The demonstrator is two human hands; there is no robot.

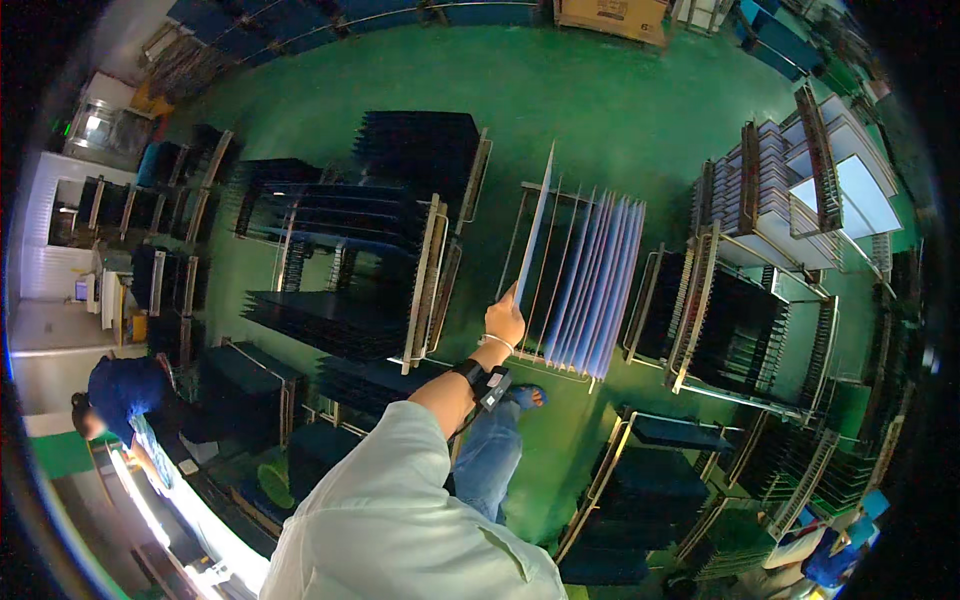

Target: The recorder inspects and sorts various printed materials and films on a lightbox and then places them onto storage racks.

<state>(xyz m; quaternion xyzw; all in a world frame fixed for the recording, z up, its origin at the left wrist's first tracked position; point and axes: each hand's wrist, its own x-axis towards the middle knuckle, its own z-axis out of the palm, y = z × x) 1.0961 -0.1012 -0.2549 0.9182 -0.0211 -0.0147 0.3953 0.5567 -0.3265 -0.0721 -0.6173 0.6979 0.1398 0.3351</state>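
My left hand (505,325) reaches forward with its fingers closed on the near end of a thin, pale blue-white panel (536,228). This panel stands on edge at the left end of a metal rack (527,190), leaning slightly and apart from the others. To its right, several similar upright panels (600,290) stand close together in the same rack. Around my wrist are a bracelet and a black strap with a small dark device (488,385). My right hand is out of view.
Racks of dark sheets (345,220) stand at left, with more dark racks (740,330) at right. A rack of white panels (770,180) is at far right. A person (130,395) bends over a lit table at lower left. Another person (830,555) is at lower right.
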